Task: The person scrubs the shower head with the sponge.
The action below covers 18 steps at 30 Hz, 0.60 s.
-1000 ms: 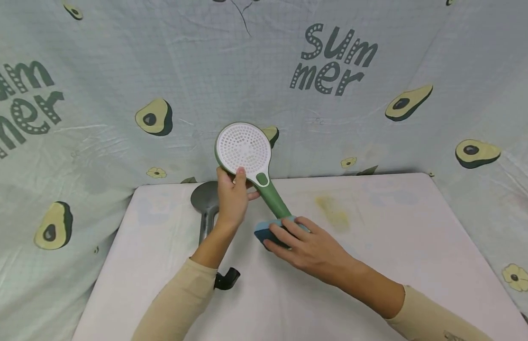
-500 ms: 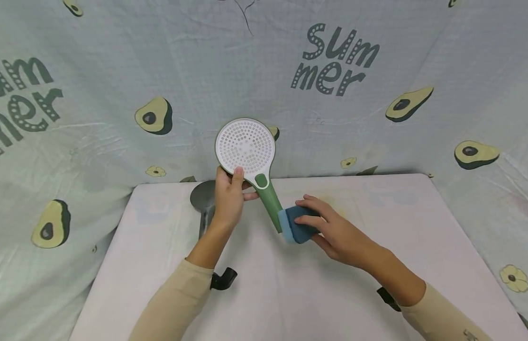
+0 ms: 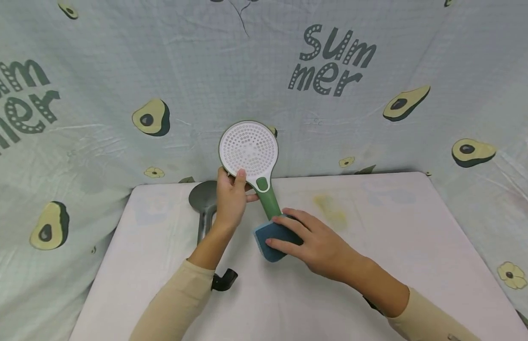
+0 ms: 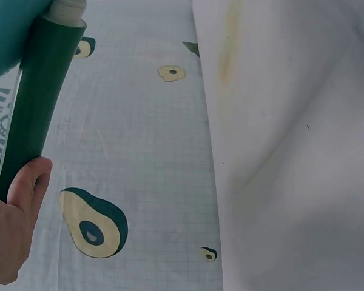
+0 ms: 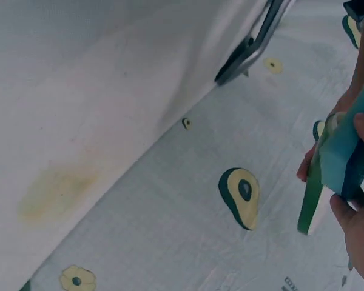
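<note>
A green shower head (image 3: pixel 249 149) with a white spray face is tilted up over the table, its face toward the head camera. My left hand (image 3: pixel 231 199) grips it under the round head, thumb on the rim of the face. My right hand (image 3: pixel 321 244) holds a blue sponge (image 3: pixel 274 241) against the lower end of the green handle, which the sponge partly hides. In the left wrist view the handle (image 4: pixel 45 91) rises from my fingers, and the light blue sponge (image 4: pixel 9 33) lies along its side. The right wrist view shows the sponge (image 5: pixel 343 148) pinched between fingers and thumb.
Left of the shower head, a dark grey long-handled thing with a round head (image 3: pixel 203 196) and a black bent end (image 3: pixel 224 279) lies partly behind my left forearm. A small dark thing (image 3: pixel 372 305) shows beside my right forearm. Patterned cloth (image 3: pixel 315 137) hangs behind the white table (image 3: pixel 400 227).
The right hand has moved the sponge from the handle's right side to its lower end, down and left, turning it over. The left hand keeps hold of the shower head with little movement.
</note>
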Tool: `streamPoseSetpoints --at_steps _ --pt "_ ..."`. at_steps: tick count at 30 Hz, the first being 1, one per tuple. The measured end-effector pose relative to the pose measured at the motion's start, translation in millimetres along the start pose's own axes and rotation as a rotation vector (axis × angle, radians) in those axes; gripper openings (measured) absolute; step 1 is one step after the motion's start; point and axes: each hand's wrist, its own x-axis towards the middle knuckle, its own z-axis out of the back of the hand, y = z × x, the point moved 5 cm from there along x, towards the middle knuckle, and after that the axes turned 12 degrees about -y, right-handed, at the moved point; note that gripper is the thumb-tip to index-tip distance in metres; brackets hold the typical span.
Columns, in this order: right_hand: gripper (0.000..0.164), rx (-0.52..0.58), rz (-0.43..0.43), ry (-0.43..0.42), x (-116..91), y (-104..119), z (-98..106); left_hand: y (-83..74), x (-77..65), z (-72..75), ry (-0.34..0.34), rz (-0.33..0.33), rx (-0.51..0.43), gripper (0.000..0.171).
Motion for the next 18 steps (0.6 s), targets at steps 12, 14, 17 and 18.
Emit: streamPoseSetpoints --at_steps 12,14,17,18 --pt "0.071 0.271 -0.386 0.027 -47 -46 -9 -6.4 -0.6 0.4 0.061 0.07 -0.141 0.035" --pt "0.064 0.286 -0.405 0.024 -50 -51 -7 -7.2 -0.4 0.0 0.077 0.078 -0.151 0.036" --pt "0.054 0.284 -0.421 0.005 -51 -57 -2 -6.4 0.0 -1.4 0.099 0.095 -0.17 0.042" --pt "0.054 0.278 -0.425 -0.002 -51 -59 0 -5.6 0.3 -2.0 0.1 0.102 -0.181 0.046"
